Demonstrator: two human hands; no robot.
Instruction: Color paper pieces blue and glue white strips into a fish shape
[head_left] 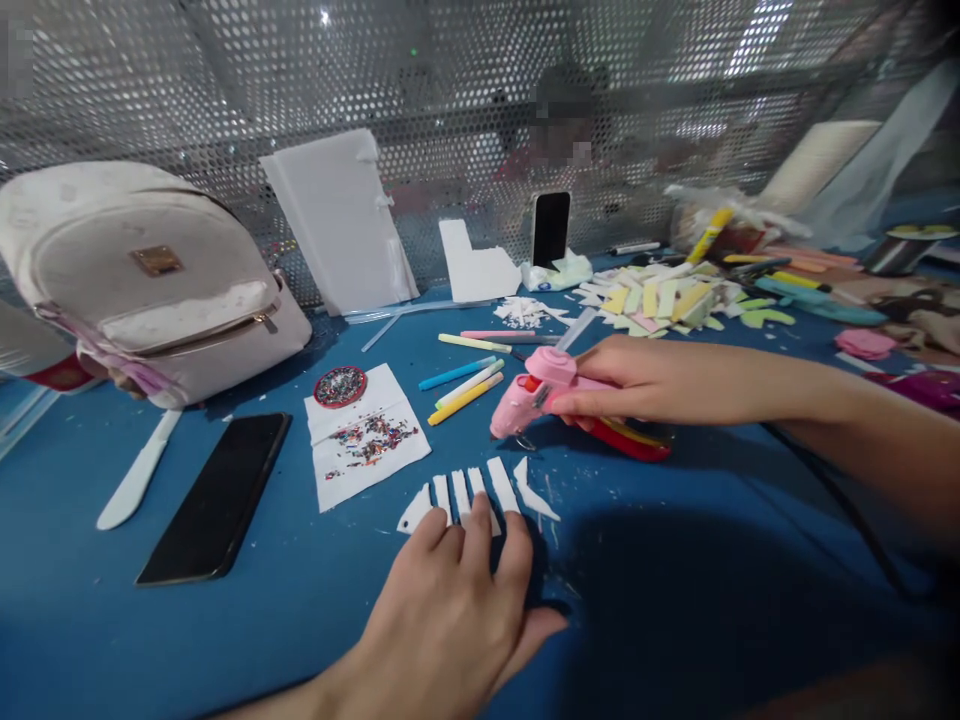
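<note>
My right hand is wrapped round a pink glue gun, its nozzle pointing down and left just above the table. A clear glue stick pokes out of its back. My left hand lies with fingers apart, the fingertips on a row of white cut strips. The row makes a fish shape: a head piece with a dark eye at the left, a forked tail piece at the right. Under my right hand lies a red and yellow object, partly hidden.
Left of the strips lies a white paper with coloured bits and a round red-rimmed dish. Several markers lie behind. A black phone, white knife and backpack are at left; paper scraps heap at right.
</note>
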